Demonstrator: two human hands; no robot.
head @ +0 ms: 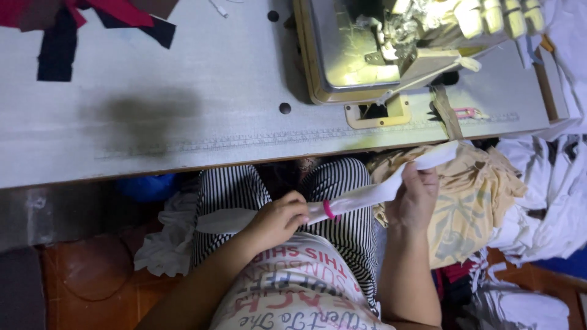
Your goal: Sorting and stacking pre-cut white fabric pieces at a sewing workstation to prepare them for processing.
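A long white fabric strip (367,195) stretches across my lap between both hands, below the table edge. My left hand (278,220) pinches it near its left part, with a pink band (329,209) around the strip just to the right of my fingers. My right hand (417,195) grips the strip farther right, where it rises toward the table. I sit in black-and-white striped trousers (342,183).
A sewing machine (379,43) stands on the grey table (183,104) at the upper right. Red and dark fabric scraps (73,24) lie at the table's far left. A yellow cloth pile (471,195) and white cloths (544,201) sit to my right.
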